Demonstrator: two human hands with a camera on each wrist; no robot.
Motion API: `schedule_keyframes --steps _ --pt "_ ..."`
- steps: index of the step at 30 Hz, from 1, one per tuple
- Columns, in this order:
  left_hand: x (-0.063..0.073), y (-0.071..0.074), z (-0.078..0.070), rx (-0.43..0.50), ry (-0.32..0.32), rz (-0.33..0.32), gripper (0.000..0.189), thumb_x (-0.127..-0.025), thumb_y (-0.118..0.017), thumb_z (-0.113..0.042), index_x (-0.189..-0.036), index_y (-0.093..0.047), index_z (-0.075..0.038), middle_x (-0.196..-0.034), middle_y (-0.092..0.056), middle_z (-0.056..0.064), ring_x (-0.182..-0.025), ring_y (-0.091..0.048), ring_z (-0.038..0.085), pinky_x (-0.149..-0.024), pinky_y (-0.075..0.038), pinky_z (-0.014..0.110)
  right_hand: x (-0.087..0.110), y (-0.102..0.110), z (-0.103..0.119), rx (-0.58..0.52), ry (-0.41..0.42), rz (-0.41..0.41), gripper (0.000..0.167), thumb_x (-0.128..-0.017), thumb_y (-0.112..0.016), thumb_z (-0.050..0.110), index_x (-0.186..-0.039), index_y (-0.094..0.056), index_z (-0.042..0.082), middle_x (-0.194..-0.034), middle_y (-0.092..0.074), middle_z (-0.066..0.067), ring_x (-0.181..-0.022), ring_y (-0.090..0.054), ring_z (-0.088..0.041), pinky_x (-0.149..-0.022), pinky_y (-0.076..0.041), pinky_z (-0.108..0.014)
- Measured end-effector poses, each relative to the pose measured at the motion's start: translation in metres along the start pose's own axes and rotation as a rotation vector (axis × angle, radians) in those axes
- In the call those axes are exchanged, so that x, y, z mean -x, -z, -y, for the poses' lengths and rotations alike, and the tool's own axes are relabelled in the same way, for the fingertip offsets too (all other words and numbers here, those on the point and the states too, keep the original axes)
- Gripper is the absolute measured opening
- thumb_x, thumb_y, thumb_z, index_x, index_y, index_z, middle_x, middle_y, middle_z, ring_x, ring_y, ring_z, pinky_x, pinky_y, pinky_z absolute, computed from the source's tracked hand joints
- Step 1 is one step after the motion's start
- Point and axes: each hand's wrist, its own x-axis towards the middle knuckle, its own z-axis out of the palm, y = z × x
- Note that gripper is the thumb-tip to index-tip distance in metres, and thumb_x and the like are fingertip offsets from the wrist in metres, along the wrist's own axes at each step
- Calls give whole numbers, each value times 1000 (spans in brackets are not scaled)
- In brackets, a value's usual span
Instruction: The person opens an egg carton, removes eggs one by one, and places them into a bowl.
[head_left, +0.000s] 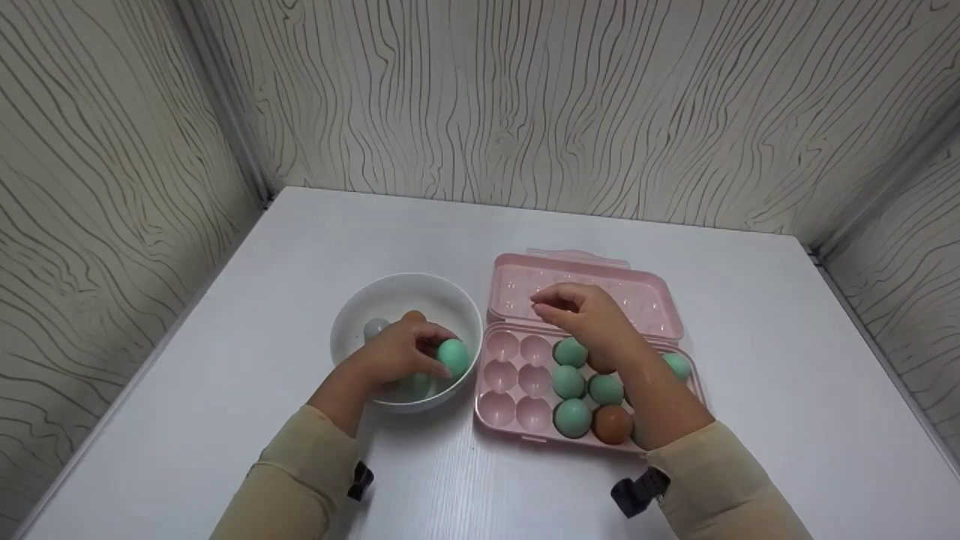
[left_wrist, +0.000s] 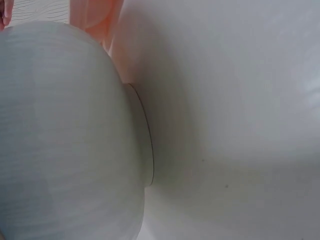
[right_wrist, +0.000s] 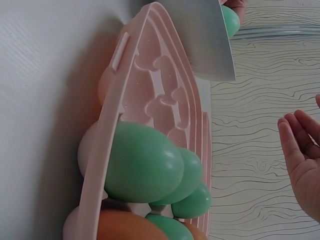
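In the head view my left hand (head_left: 401, 349) reaches over the white bowl (head_left: 409, 289) and pinches a green egg (head_left: 454, 358) near its right inner wall. The right wrist view shows that egg (right_wrist: 231, 22) by the bowl's rim. Under the hand lie a pale grey egg (head_left: 375, 328), a brown egg (head_left: 413, 316) and another green egg (head_left: 415, 384), partly covered. My right hand (head_left: 596, 319) hovers over the pink egg carton (head_left: 517, 429), fingers loosely bent and holding nothing. Green and brown eggs fill several of its cups; the forearm hides some.
The carton's pink lid (head_left: 517, 292) lies folded back behind the cups, and its two left columns hold no eggs. Bowl and carton stand side by side on a white table (head_left: 375, 225). Wood-patterned panels (head_left: 480, 112) rise behind and at both sides.
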Motion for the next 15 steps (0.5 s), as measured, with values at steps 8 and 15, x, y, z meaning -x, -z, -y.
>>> schedule_keyframes --steps 8,15 --pt "3 0 2 -15 1 21 40 -60 -85 -25 -97 -69 -31 -103 -40 4 -96 -49 17 -86 -42 32 0 -1 -1 -10 -50 6 30 -87 -63 30 -110 -64 12 -110 -62 -3 -101 -55 -18 -90 -46 -34" --pt "3 2 3 21 23 40 41 -62 -84 -24 -100 -70 -29 -106 -40 3 -96 -56 13 -92 -41 33 8 -3 21 -1 -57 15 25 -89 -59 17 -111 -62 4 -112 -61 -11 -101 -54 -22 -90 -45 -35"
